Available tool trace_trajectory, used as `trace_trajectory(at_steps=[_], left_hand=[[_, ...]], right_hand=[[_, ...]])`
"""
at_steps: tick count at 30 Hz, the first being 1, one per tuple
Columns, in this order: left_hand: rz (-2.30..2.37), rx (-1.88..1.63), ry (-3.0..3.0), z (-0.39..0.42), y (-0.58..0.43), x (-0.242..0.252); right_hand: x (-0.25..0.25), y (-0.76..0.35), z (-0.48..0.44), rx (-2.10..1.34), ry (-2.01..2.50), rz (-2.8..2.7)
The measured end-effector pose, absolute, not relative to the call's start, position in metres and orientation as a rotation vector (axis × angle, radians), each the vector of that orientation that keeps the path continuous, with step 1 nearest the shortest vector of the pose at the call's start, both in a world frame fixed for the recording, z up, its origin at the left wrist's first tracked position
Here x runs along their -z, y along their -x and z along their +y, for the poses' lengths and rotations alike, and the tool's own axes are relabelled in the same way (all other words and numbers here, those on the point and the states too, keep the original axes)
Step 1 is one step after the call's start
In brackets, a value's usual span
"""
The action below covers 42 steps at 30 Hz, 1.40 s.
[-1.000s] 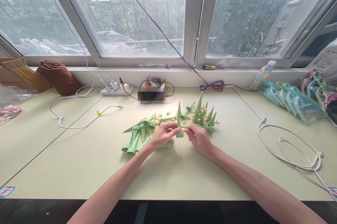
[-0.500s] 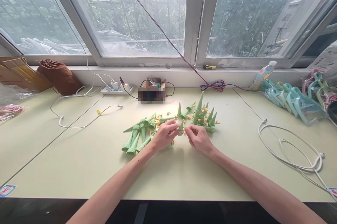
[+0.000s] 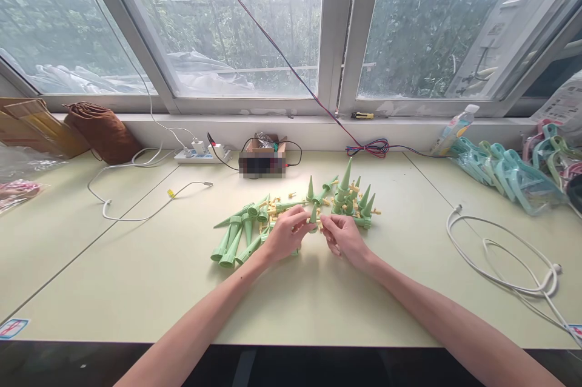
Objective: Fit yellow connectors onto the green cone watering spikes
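My left hand (image 3: 288,232) is closed on a green plastic cone spike (image 3: 313,215), its tip pointing up. Just right of it, my right hand (image 3: 343,235) pinches a small yellow valve piece (image 3: 320,224) against the side of the spike; the fingers partly hide it. To the left lies a pile of loose green cones (image 3: 233,241), some beneath my left hand. Behind my right hand stands a group of green spikes (image 3: 346,190) with yellow valves on them. Several small yellow valves (image 3: 273,207) lie between the cones.
A small open box (image 3: 268,147) and a white power strip (image 3: 200,156) stand at the back of the table. White cables (image 3: 500,281) coil at the right, near bagged light-blue plastic items (image 3: 509,174). A brown pouch (image 3: 102,132) sits at the back left.
The hands stay almost in place. My right hand's fingers have shifted slightly around the yellow valve piece, and the green spike in my left hand has risen a little.
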<state>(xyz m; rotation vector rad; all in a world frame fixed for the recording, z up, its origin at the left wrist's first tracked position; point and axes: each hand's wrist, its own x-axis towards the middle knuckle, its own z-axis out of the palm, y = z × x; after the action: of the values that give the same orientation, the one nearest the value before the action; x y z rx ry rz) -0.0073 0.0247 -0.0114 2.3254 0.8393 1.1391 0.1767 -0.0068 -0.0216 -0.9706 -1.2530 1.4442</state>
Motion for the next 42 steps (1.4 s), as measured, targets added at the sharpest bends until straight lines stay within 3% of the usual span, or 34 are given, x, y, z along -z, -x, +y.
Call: trace_trajectory(at_steps=[18, 25, 34, 42], left_hand=[[0.849, -0.835, -1.775, 0.023, 0.010, -0.004], [0.812, -0.836, -1.840, 0.023, 0.010, 0.001], [0.811, -0.964, -2.052, 0.020, 0.007, 0.007], [0.776, -1.102, -2.287, 0.020, 0.005, 0.011]], right_hand=[[0.034, -0.183, -0.005, -0.435, 0.862, -1.815], [0.035, -0.180, -0.006, -0.466, 0.875, -1.755], [0.030, -0.175, -0.013, -0.855, 1.016, -1.555], [0.027, -0.175, -0.014, -0.966, 1.042, -1.468]])
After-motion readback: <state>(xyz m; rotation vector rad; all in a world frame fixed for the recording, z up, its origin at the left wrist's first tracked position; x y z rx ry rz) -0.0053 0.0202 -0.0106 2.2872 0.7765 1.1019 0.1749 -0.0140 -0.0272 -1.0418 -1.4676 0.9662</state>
